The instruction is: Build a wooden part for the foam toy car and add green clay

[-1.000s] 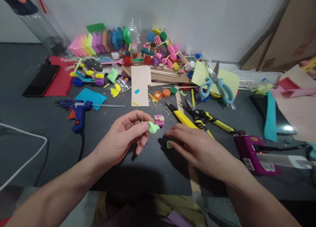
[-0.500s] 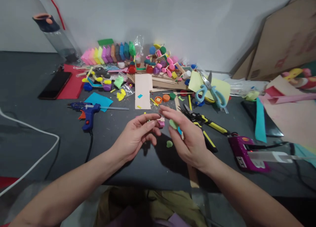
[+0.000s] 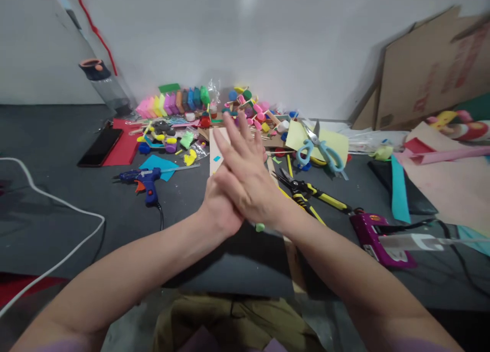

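Observation:
My two palms are pressed flat against each other above the middle of the dark table. My right hand [image 3: 247,173] lies on top with its fingers stretched forward and slightly apart. Under it is my left hand [image 3: 220,211], its fingers mostly covered. The light green clay seen in my right hand a moment earlier is now out of sight between the palms. A small light green clay piece [image 3: 260,227] shows on the table just below my right wrist. Beyond my fingertips lies a pale card strip [image 3: 215,147] with a small blue scrap on it.
To the left are a blue glue gun [image 3: 147,181], a phone [image 3: 100,147] and a bottle [image 3: 107,89]. On the right lie yellow-black pliers [image 3: 325,196], blue-handled scissors [image 3: 317,143] and a purple device [image 3: 377,240]. Coloured clay packs [image 3: 174,103] line the wall.
My hands have come together from apart, the right closing over the left. The light green clay in my right hand has gone out of sight. The view has tilted up slightly.

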### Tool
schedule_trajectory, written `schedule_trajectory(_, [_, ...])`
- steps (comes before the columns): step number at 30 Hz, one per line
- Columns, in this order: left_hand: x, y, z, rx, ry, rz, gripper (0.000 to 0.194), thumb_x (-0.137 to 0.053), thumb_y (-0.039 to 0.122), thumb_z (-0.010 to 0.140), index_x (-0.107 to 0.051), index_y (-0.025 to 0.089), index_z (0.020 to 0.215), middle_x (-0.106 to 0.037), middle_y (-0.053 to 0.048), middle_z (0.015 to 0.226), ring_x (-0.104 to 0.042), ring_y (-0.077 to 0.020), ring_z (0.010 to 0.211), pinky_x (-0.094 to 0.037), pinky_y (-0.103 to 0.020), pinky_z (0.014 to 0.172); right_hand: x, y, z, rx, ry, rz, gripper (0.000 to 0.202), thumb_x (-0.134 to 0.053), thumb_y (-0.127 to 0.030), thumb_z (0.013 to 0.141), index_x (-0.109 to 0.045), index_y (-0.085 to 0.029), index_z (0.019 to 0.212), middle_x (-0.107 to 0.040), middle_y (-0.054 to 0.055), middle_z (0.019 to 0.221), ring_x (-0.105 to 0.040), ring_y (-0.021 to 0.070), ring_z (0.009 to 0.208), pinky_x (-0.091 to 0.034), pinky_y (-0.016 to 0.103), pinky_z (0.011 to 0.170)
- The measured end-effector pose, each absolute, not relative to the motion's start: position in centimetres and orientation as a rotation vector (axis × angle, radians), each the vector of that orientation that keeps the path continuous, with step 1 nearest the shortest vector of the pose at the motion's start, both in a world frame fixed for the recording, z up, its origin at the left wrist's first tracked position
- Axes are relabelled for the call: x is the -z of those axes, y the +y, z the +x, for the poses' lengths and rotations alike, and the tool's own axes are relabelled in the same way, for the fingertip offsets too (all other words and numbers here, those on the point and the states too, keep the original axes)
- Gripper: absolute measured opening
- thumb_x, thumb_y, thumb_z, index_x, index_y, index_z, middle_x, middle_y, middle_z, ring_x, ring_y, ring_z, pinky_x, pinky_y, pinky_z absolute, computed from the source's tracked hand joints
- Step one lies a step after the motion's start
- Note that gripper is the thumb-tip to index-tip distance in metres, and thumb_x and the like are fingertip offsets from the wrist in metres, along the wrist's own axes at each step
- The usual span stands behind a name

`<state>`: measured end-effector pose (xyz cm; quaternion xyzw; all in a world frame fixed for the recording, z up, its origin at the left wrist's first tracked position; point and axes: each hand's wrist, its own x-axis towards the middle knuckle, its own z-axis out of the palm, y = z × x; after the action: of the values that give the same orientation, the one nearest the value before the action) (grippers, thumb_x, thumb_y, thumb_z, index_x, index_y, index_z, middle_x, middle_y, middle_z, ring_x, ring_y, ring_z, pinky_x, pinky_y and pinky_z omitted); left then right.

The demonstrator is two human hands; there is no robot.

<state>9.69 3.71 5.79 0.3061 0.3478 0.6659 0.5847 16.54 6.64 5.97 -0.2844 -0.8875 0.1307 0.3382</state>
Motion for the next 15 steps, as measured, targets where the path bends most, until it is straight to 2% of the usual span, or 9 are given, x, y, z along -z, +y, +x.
schedule_trajectory(2, [-6.4, 4.4, 9.0, -1.471, 0.826, 0.630, 0.052, -0.023, 0.046, 0.105, -0.045, 0.028, 0.148, -0.051, -0.004, 0.154, -0.045, -0.0250, 0.145, -0.039, -0.049, 0.118, -5.4, 7.6, 16.6, -0.394, -2.252, -0.739, 0.059, -0.024, -0.048, 0.105, -0.027, -0.022, 0.158, -0.019, 0.006, 0.169, 0.004, 0.0247, 0.157, -0.005, 0.055, 0.128])
schedule_trajectory(5, [-6.4, 4.9, 8.2, -1.468, 0.856, 0.516, 0.057, -0.016, 0.050, 0.105, -0.050, 0.025, 0.144, -0.057, -0.005, 0.148, -0.048, -0.0204, 0.142, -0.036, -0.043, 0.121, -4.5, 7.8, 16.8, -0.494, -2.266, -0.595, 0.059, -0.024, -0.041, 0.106, -0.026, -0.014, 0.158, -0.018, 0.014, 0.169, -0.005, 0.0206, 0.158, -0.012, 0.046, 0.129])
schedule_trajectory(7, [-5.9, 4.8, 8.5, -1.529, 0.836, 0.575, 0.060, -0.008, 0.050, 0.104, -0.051, 0.031, 0.141, -0.058, 0.000, 0.148, -0.045, -0.0173, 0.144, -0.034, -0.041, 0.122, -4.4, 7.8, 16.8, -0.526, -2.231, -0.565, 0.060, -0.026, -0.042, 0.105, -0.027, -0.014, 0.157, -0.019, 0.014, 0.169, -0.008, 0.0199, 0.158, -0.012, 0.046, 0.129])
schedule_trajectory(10, [-5.6, 4.1, 9.6, -1.608, 0.784, 0.803, 0.054, -0.014, 0.048, 0.105, -0.048, 0.032, 0.145, -0.048, 0.005, 0.156, -0.032, -0.0140, 0.151, -0.027, -0.035, 0.125, -4.9, 8.2, 17.0, -0.531, -2.050, -0.715, 0.057, -0.025, -0.041, 0.104, -0.028, -0.020, 0.157, -0.018, 0.006, 0.170, -0.007, 0.0180, 0.158, -0.011, 0.047, 0.129])
schedule_trajectory(13, [-5.9, 3.8, 9.7, -1.563, 0.761, 0.877, 0.068, -0.003, 0.055, 0.103, -0.044, 0.025, 0.149, -0.042, 0.000, 0.161, -0.027, -0.0152, 0.153, -0.026, -0.034, 0.126, -5.5, 8.0, 17.2, -0.537, -2.035, -0.696, 0.057, -0.025, -0.035, 0.102, -0.026, -0.018, 0.157, -0.020, 0.006, 0.170, -0.012, 0.0168, 0.157, -0.013, 0.048, 0.129])
schedule_trajectory(15, [-6.2, 3.9, 9.4, -1.611, 0.904, 0.984, 0.070, 0.003, 0.053, 0.102, -0.040, 0.027, 0.152, -0.040, 0.002, 0.162, -0.022, -0.0127, 0.154, -0.023, -0.031, 0.127, -6.0, 7.4, 17.0, -0.508, -2.123, -0.558, 0.058, -0.026, -0.033, 0.101, -0.030, -0.016, 0.155, -0.027, 0.008, 0.167, -0.013, 0.0168, 0.157, -0.014, 0.047, 0.129])
